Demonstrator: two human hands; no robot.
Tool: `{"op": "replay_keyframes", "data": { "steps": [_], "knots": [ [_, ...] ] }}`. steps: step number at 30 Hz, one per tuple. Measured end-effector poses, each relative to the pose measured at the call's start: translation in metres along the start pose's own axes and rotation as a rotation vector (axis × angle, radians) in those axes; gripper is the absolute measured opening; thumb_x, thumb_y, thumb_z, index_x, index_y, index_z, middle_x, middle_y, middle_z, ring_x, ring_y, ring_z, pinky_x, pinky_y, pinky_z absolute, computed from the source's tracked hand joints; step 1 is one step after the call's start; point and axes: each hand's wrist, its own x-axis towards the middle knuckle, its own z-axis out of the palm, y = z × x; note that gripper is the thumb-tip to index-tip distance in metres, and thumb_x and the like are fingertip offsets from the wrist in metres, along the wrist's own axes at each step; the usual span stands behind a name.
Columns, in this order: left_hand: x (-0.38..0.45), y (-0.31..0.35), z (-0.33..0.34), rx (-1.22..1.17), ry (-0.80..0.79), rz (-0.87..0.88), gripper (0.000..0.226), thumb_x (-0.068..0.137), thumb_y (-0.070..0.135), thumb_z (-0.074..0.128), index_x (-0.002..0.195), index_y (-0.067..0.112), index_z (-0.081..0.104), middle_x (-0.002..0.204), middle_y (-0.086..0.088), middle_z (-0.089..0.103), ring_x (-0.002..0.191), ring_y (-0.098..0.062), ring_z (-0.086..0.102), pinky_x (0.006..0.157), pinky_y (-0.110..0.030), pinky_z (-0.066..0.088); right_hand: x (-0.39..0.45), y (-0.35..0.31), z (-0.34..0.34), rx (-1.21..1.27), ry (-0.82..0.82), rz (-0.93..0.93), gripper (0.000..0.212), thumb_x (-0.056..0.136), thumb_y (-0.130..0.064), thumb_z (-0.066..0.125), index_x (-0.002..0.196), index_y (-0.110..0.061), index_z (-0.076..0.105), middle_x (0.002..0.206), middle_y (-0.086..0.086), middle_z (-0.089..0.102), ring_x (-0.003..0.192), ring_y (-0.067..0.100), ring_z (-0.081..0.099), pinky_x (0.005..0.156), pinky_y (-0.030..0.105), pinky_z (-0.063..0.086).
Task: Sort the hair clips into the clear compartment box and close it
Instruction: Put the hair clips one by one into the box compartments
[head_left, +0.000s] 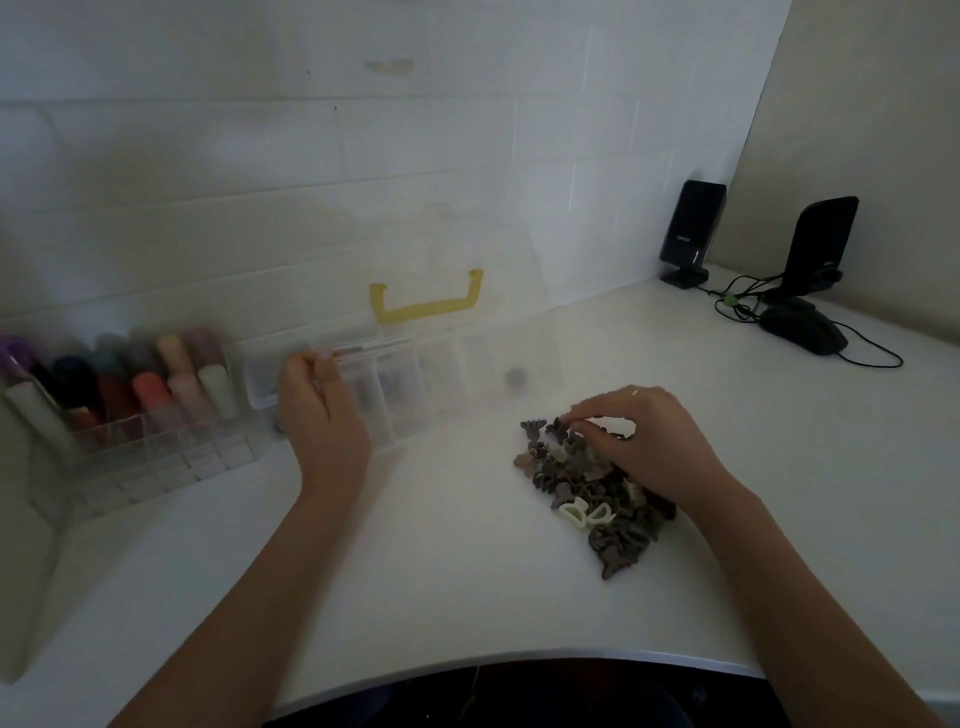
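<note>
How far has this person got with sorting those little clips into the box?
Early on. The clear compartment box stands open, lid up; its contents are too blurred to judge. The right hand reaches into the pile of hair clips, while the left hand rests at the box. Most clips remain unsorted, and the box is still to close.

Open white desk (441, 545) lies between the clear box (415, 384) at the wall and the pile of hair clips (597, 493) to its right, giving a passage. Left of the box, a rack of bottles (130, 395) blocks that side. Two black speakers (693, 228) and trailing cables (737, 306) occupy the far right corner.
</note>
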Motion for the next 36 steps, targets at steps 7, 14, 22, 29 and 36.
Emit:
{"op": "replay_keyframes", "data": {
  "steps": [7, 14, 22, 29, 36],
  "knots": [
    [0.001, -0.003, 0.000, 0.015, -0.023, -0.016, 0.019, 0.097, 0.020, 0.032, 0.084, 0.013, 0.044, 0.070, -0.003, 0.047, 0.068, -0.009, 0.039, 0.065, -0.025, 0.029, 0.006, -0.007, 0.009, -0.104, -0.361, 0.023, 0.029, 0.093, -0.044, 0.048, 0.118, -0.042, 0.063, 0.132, -0.007, 0.059, 0.124, 0.007, 0.051, 0.100, 0.033, 0.043],
    [0.007, -0.002, -0.003, 0.025, -0.109, -0.001, 0.022, 0.099, 0.018, 0.033, 0.087, 0.011, 0.049, 0.068, 0.005, 0.045, 0.059, -0.001, 0.039, 0.058, -0.020, 0.031, 0.006, -0.006, 0.008, 0.100, -0.149, -0.015, 0.016, 0.081, -0.009, 0.072, 0.090, -0.021, 0.077, 0.095, -0.006, 0.069, 0.078, -0.004, 0.060, 0.072, 0.002, 0.040],
    [0.019, -0.001, -0.001, -0.248, -0.392, -0.268, 0.021, 0.100, 0.025, 0.036, 0.091, 0.023, 0.054, 0.088, 0.009, 0.056, 0.085, -0.005, 0.049, 0.077, -0.016, 0.040, 0.004, -0.006, 0.003, 0.396, 0.050, 0.086, 0.015, 0.084, -0.009, 0.068, 0.085, -0.023, 0.070, 0.092, -0.012, 0.072, 0.077, 0.008, 0.066, 0.072, 0.026, 0.054],
    [0.016, 0.003, -0.002, -0.363, -0.516, -0.348, 0.020, 0.100, 0.020, 0.034, 0.104, 0.014, 0.053, 0.090, 0.003, 0.060, 0.070, 0.006, 0.059, 0.050, -0.005, 0.045, 0.006, -0.007, -0.003, 0.519, 0.242, 0.174, 0.024, 0.082, -0.011, 0.071, 0.089, -0.015, 0.048, 0.098, -0.009, 0.072, 0.083, 0.009, 0.069, 0.071, 0.025, 0.054],
    [0.020, -0.003, -0.001, -0.404, -0.531, -0.384, 0.023, 0.100, 0.020, 0.034, 0.093, 0.022, 0.055, 0.091, 0.008, 0.062, 0.069, 0.007, 0.061, 0.050, -0.006, 0.047, 0.004, -0.004, -0.003, 0.399, 0.369, 0.166, 0.016, 0.085, -0.021, 0.068, 0.086, -0.020, 0.052, 0.097, -0.013, 0.072, 0.091, 0.003, 0.066, 0.073, 0.015, 0.046]
  ]
}}
